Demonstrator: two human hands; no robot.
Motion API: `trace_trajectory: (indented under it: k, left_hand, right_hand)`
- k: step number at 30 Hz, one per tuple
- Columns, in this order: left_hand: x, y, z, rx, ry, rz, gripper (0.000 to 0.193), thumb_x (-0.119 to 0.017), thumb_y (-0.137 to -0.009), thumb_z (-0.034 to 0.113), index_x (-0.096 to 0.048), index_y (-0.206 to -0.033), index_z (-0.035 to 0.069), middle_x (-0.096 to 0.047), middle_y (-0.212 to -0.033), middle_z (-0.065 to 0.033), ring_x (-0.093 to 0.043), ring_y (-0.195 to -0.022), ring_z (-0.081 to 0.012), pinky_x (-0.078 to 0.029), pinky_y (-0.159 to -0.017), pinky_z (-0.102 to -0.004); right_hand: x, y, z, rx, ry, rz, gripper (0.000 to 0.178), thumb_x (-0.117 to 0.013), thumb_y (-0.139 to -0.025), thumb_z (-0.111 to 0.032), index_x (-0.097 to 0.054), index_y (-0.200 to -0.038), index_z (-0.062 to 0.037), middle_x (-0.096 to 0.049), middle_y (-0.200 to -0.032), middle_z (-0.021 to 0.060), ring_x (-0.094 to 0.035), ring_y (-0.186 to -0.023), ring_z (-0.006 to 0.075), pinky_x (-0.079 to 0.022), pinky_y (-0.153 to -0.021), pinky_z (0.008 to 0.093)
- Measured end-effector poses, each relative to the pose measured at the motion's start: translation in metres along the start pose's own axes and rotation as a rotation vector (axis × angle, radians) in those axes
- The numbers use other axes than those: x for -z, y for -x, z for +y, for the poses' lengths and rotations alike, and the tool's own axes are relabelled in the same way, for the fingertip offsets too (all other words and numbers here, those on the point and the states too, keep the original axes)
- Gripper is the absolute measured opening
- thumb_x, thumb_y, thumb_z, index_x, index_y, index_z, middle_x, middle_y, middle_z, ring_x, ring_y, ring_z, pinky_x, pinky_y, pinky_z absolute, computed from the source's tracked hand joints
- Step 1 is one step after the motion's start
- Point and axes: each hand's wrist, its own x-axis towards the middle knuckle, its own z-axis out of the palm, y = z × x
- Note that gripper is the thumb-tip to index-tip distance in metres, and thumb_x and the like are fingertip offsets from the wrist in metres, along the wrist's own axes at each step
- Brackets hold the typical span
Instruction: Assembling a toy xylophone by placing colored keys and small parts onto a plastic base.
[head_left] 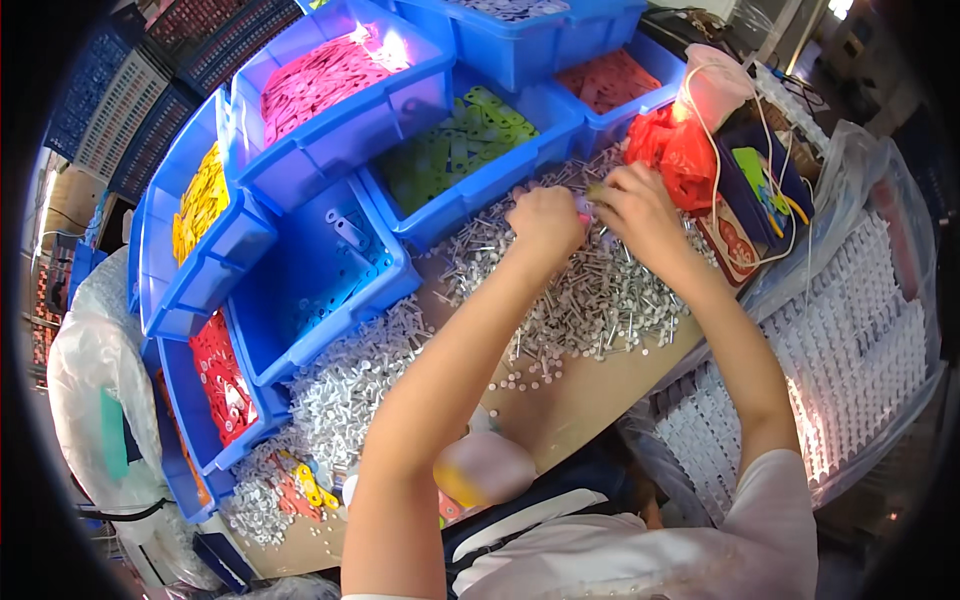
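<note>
Over the heap of small silver pins (590, 300) on the table (590, 385), your left hand (545, 222) and right hand (635, 205) meet, fingers pinched together on a small piece (592, 192), held close for fine fitting.

Both hands meet over a pile of silver pins (590, 300). The left hand (545, 222) and right hand (635, 205) touch. Blue bins (330, 130) hold colored pieces.

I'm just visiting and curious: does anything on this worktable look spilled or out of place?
Mostly the small silvery metal pieces: they lie loose in heaps over the table instead of in a bin. A few yellow and red strips sit mixed into the pile at the near left edge, outside the blue bins.
</note>
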Motion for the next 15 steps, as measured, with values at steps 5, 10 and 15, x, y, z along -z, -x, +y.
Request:
trace_trajectory:
  k: [5,10,15]
  left_hand:
    - [-0.003,0.003,-0.002,0.032,-0.042,-0.047,0.051,-0.074,-0.07,0.036,-0.069,-0.103,-0.002,-0.063,-0.111,-0.0261,-0.054,-0.116,-0.0473,-0.049,-0.095,-0.0474]
    - [-0.01,0.013,-0.009,-0.019,-0.029,0.018,0.057,-0.075,-0.068,0.037,-0.067,-0.107,-0.004,-0.056,-0.123,-0.0295,-0.047,-0.122,-0.0519,-0.047,-0.099,-0.0487]
    - [0.003,0.019,-0.007,-0.005,-0.069,0.011,0.038,-0.068,-0.081,0.028,-0.07,-0.109,0.003,-0.054,-0.132,-0.0215,-0.046,-0.127,-0.0424,-0.04,-0.104,-0.0479]
  right_hand:
    - [-0.017,-0.012,0.003,0.079,0.138,-0.078,0.014,-0.072,-0.07,-0.011,-0.07,-0.082,-0.0031,-0.053,-0.097,0.0083,-0.049,-0.098,0.0272,-0.04,-0.085,0.0379]
    - [-0.018,-0.004,-0.01,0.054,0.153,-0.082,0.012,-0.07,-0.069,-0.01,-0.069,-0.078,-0.0027,-0.055,-0.096,0.009,-0.049,-0.099,0.0278,-0.04,-0.085,0.0392]
    - [-0.016,0.005,-0.014,-0.148,-0.02,-0.052,0.01,-0.065,-0.079,-0.01,-0.071,-0.084,-0.0018,-0.06,-0.091,0.0128,-0.055,-0.096,0.0321,-0.044,-0.083,0.0439]
